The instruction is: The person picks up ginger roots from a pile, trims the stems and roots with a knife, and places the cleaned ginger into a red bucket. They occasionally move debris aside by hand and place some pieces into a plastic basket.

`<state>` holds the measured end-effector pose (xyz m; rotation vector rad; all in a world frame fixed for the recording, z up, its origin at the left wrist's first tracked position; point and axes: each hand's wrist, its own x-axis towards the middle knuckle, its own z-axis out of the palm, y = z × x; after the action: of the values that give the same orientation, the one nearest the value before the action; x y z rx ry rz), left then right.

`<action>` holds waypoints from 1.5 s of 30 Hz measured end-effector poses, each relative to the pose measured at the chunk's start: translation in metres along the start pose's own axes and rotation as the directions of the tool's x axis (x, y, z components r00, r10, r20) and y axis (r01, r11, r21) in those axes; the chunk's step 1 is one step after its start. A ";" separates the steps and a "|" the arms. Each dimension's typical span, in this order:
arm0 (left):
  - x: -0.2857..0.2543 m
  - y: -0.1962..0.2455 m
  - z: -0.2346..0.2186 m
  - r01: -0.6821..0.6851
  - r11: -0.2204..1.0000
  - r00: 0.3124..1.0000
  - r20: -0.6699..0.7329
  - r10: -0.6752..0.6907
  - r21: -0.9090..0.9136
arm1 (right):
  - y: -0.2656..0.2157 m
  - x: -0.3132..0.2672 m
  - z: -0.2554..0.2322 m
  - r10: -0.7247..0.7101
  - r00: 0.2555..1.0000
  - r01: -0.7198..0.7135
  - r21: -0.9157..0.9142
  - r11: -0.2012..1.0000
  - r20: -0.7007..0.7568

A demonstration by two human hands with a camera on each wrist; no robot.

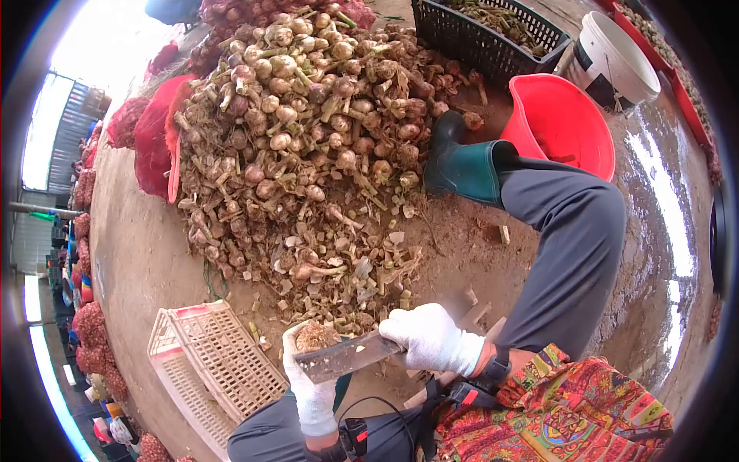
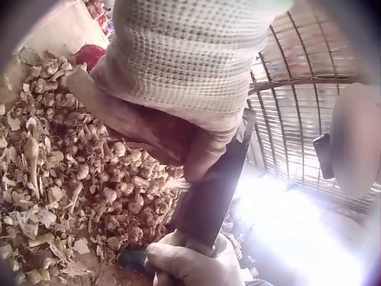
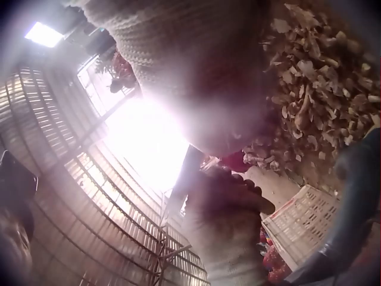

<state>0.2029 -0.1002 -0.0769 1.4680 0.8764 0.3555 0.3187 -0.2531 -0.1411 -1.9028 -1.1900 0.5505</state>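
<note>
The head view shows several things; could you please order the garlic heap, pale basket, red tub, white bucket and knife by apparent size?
Garlic heap
Pale basket
Red tub and white bucket: too alike to rank
Knife

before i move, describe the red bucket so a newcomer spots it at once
Start at the big garlic heap, then go right past the green boot. The red bucket is just beyond; the bucket near it is white, the crate black.
</note>
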 end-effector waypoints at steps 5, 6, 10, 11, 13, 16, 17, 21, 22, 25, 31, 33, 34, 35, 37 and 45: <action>-0.003 -0.017 -0.015 -0.016 0.989 1.000 -0.016 0.018 0.149 | -0.003 -0.003 0.004 -0.038 0.997 0.038 -0.005 0.999 0.069; -0.002 -0.020 -0.015 -0.090 0.968 0.996 -0.004 0.094 0.232 | -0.001 -0.002 0.008 -0.027 0.997 0.027 -0.004 1.000 0.078; 0.009 -0.038 -0.008 -0.051 0.982 0.997 -0.055 0.062 0.180 | 0.023 0.003 0.027 0.075 0.970 -0.063 -0.055 0.996 0.230; 0.012 -0.045 -0.007 -0.055 0.976 0.997 -0.049 0.066 0.211 | 0.030 0.005 0.033 0.103 0.957 -0.083 -0.083 0.993 0.270; 0.016 -0.057 -0.005 0.030 0.984 0.996 -0.088 -0.015 0.176 | 0.042 0.008 0.044 0.134 0.946 -0.112 -0.090 0.990 0.294; 0.017 -0.073 -0.011 0.143 0.987 0.978 -0.159 -0.132 0.066 | 0.054 0.010 0.056 0.165 0.929 -0.140 -0.098 0.985 0.331; 0.014 -0.074 -0.015 0.151 0.986 0.977 -0.163 -0.139 0.067 | 0.055 0.013 0.059 0.157 0.930 -0.129 -0.105 0.986 0.333; -0.004 -0.035 -0.027 -0.180 0.981 0.975 0.144 0.168 0.074 | 0.108 0.021 0.053 0.690 0.659 -0.552 -0.430 0.714 0.299; -0.001 -0.031 -0.027 -0.105 0.989 0.993 0.035 0.110 -0.106 | 0.094 0.029 0.053 0.663 0.721 -0.594 -0.312 0.742 0.202; 0.008 -0.044 -0.028 -0.060 0.942 0.996 -0.076 0.036 -0.330 | 0.042 0.032 0.029 0.599 0.775 -0.578 -0.159 0.800 0.201; 0.024 -0.080 -0.013 -0.033 0.788 0.955 -0.251 -0.157 -0.615 | 0.006 0.017 0.058 0.582 0.812 -0.556 0.366 0.746 0.046; 0.031 -0.085 -0.005 -0.012 0.674 0.981 -0.139 -0.134 -0.738 | -0.011 0.030 0.037 0.476 0.879 -0.390 0.545 0.742 -0.019; 0.037 -0.089 0.000 -0.002 0.672 0.981 -0.133 -0.144 -0.740 | -0.007 0.031 0.032 0.375 0.922 -0.290 0.477 0.830 -0.093; 0.041 -0.094 0.004 0.012 0.597 0.996 -0.040 -0.074 -0.802 | 0.005 0.033 0.038 0.387 0.918 -0.303 0.479 0.824 -0.085; 0.033 -0.078 0.021 0.069 0.496 0.992 0.006 -0.127 -0.866 | 0.037 0.025 0.074 0.615 0.771 -0.637 0.176 0.751 0.167; 0.020 -0.034 -0.097 -0.393 0.012 0.912 -0.392 -0.120 -0.919 | 0.040 0.023 0.050 0.561 0.808 -0.588 0.194 0.786 0.178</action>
<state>0.1386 -0.0221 -0.1024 0.0109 0.4497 1.1943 0.3153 -0.2222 -0.2012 -2.0270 -0.5395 1.0910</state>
